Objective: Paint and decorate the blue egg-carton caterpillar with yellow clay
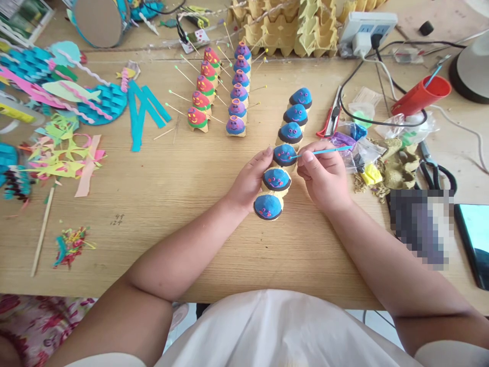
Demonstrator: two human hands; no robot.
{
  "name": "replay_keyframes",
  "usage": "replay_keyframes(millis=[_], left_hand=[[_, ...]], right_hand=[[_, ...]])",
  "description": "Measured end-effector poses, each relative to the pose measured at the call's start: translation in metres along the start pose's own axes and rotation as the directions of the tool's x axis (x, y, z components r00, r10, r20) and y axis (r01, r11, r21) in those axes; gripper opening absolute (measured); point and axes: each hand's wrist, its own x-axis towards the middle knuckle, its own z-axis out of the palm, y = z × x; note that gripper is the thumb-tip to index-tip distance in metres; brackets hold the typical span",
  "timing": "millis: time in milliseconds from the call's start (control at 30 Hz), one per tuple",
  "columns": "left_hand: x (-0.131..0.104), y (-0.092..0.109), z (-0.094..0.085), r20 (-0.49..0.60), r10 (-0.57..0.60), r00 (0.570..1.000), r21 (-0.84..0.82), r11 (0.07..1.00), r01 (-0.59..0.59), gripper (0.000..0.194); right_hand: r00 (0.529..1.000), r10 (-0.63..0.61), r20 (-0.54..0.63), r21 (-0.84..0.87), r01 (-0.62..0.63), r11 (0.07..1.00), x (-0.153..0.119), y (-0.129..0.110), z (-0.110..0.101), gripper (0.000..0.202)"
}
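Observation:
A row of blue egg-carton cups [277,178] with small pink and red clay faces and black rims runs up the middle of the table. My left hand [254,181] grips the row from its left side, thumb near the fourth cup from the front end. Between the thumb and fingers of my right hand [324,176] is a thin light-blue stick [332,150]. Its tip touches or nearly touches the face of a middle cup. Two finished-looking rows, red-green cups [196,117] and purple cups [236,126], stand farther back with pins stuck in them.
To the right lie a red utility knife [330,120], bagged clay [357,131], black-handled scissors [435,173], a red cup [428,94] and a phone [473,244]. Paper scraps [64,148] and blue strips [137,117] cover the left. Egg cartons [278,33] and a power strip [367,25] sit behind.

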Motion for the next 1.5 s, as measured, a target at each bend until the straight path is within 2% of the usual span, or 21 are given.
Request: replay_keyframes(millis=[200,400,767,1100,1500], left_hand=[[-0.0005,0.0005,0.0019,-0.013,-0.003,1.0,-0.016,1.0,0.003,0.029],[0.0003,0.0003,0.0008,0.018,0.033,0.999,0.011,0.999,-0.033,0.028],[0.0004,-0.0004,-0.0002,-0.024,0.039,0.999,0.027,0.999,-0.038,0.024],[0.0015,-0.0008,-0.0019,0.008,0.055,0.998,0.045,0.997,-0.056,0.027],[0.0012,-0.0006,-0.001,-0.022,0.023,1.0,0.007,1.0,-0.023,0.025]], right_hand=[[1.0,0.015,-0.004,-0.002,-0.015,1.0,0.0011,-0.0008,0.0003,0.046],[1.0,0.019,0.007,0.004,-0.019,1.0,0.001,-0.0016,0.0005,0.046],[0.999,0.045,0.003,0.022,-0.045,0.999,0.0004,-0.0029,0.0009,0.046],[1.0,0.024,-0.004,-0.007,-0.024,1.0,-0.0003,-0.0024,0.0008,0.045],[1.0,0.028,-0.005,-0.042,-0.028,0.999,-0.0002,-0.0014,-0.0003,0.046]])
